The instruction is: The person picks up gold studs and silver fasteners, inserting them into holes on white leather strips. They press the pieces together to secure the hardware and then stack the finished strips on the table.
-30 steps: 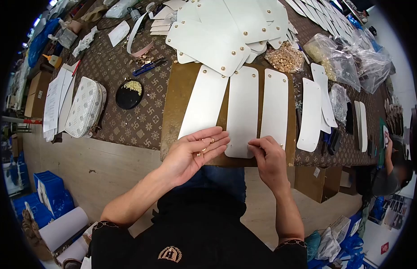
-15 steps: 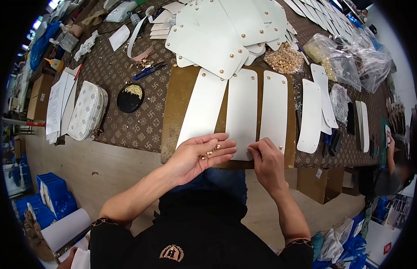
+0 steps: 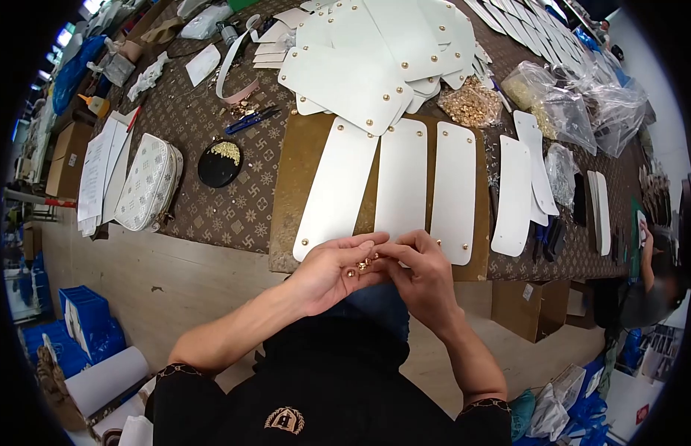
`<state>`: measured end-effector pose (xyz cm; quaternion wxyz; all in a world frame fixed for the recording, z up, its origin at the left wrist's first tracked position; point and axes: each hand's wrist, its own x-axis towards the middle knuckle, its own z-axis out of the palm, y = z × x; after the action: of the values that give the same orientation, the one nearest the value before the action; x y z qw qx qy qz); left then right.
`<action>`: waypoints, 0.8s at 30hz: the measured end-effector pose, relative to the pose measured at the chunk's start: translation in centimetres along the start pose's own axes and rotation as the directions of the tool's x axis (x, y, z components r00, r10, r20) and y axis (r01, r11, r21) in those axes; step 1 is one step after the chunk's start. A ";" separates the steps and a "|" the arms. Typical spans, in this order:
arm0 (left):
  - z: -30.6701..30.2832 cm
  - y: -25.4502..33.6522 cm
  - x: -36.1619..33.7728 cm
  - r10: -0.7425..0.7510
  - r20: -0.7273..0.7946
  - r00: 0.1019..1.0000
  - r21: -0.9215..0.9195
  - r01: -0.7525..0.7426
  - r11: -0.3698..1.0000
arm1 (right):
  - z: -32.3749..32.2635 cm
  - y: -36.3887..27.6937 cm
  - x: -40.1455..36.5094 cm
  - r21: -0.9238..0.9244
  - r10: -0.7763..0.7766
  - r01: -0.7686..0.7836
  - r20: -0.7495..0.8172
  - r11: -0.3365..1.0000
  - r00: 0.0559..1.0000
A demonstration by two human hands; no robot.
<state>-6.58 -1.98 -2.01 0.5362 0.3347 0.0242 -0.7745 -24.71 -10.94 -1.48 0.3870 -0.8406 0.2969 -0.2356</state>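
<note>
My left hand (image 3: 327, 273) is palm up and cupped in front of the board's near edge, holding several small gold rivets (image 3: 362, 265). My right hand (image 3: 423, 279) reaches over from the right, thumb and fingers pinched together at a rivet by the left fingertips. Just beyond both hands lie a slanted white strip (image 3: 336, 189), a middle white strip (image 3: 402, 175) and a right white strip (image 3: 455, 193), with gold rivets at their corners. The hands cover the near end of the middle strip. Under the strips is a brown board (image 3: 292, 171).
A pile of white panels (image 3: 349, 78) with rivets overlaps the board's far edge. Beside it sits a bag of gold rivets (image 3: 470, 102). A black round dish (image 3: 220, 163) and blue-handled pliers (image 3: 250, 119) are left. More white strips (image 3: 512, 197) lie right. Another person's hand (image 3: 646, 241) shows far right.
My right hand has moved left from the middle strip's near end to the rivets in my left palm. My left hand has shifted slightly right and nearer to my body.
</note>
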 end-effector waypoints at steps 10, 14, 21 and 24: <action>-0.7 -0.8 -0.2 -0.076 -0.010 0.997 -0.031 0.076 0.997 | -0.3 -0.6 -0.2 -0.196 -0.181 0.185 0.040 0.963 0.983; 0.0 -0.4 -1.1 -0.099 -0.031 0.995 -0.072 0.096 0.993 | -0.8 -0.1 -0.5 -0.124 -0.088 0.090 0.018 0.988 0.996; -0.7 -0.1 -2.2 -0.020 -0.050 0.999 -0.089 0.015 0.996 | -0.7 1.5 0.3 -0.097 0.055 -0.050 0.042 0.994 0.998; -1.1 0.4 -2.6 0.010 -0.065 0.998 -0.072 -0.015 0.997 | -0.3 1.8 0.6 -0.135 0.029 -0.017 0.088 0.991 0.996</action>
<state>-5.20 0.44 -1.36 0.5517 0.3400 0.0674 -0.7586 -25.01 -12.46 -2.59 0.3451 -0.8710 0.3041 -0.1725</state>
